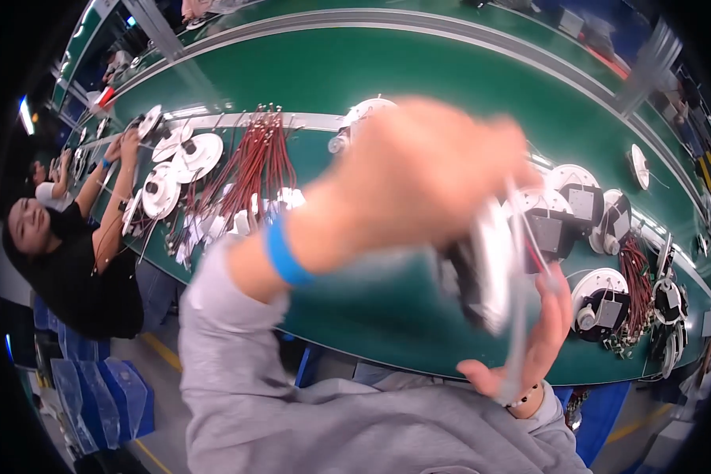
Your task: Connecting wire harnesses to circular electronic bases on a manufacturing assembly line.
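My left hand point(430, 170), with a blue band at the wrist, is raised across the middle and smeared by motion. Its fingers are closed on a white cable point(517, 308) that hangs down in front of my right hand. Just below the left hand is a blurred white disc-shaped part point(494, 268) with a dark side; what supports it cannot be made out. My right hand point(543, 336), wearing a beaded bracelet, is held low at the right, thumb and fingers apart. Its fingertips are close to the cable and a thin red wire.
On the green table point(371, 296) lies a bundle of red wires point(261, 158) with white connectors. White discs with black boxes point(600, 304) and a second red wire bundle point(634, 284) are at the right. A co-worker point(71, 253) handles discs at the left. Blue bins point(107, 395) stand below.
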A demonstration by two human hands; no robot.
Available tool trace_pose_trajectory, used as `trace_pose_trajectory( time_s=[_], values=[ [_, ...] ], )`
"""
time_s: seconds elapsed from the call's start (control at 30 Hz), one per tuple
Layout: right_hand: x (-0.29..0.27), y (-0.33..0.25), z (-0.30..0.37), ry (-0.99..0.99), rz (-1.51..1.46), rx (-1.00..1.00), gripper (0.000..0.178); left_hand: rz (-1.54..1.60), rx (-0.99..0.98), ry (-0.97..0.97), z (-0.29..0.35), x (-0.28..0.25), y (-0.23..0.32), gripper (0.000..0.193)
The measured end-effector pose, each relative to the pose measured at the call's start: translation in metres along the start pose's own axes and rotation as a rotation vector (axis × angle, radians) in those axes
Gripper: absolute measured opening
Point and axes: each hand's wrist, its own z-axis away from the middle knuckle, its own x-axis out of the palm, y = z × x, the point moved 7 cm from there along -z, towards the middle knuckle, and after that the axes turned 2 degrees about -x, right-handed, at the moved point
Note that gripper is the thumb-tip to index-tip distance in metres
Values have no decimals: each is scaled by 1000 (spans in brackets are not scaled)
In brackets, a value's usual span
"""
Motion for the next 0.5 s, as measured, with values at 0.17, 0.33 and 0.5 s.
trace_pose_trajectory(
  time_s=[0.17,0.33,0.5],
  values=[
    [0,-6,15,-98,5,110,64,218,-251,77,31,40,43,20],
    [25,56,63,-129,-552,692,41,351,-675,-353,66,99,23,27],
    [59,84,76,-267,-770,818,35,559,-859,-465,128,147,-8,29]
  ],
)
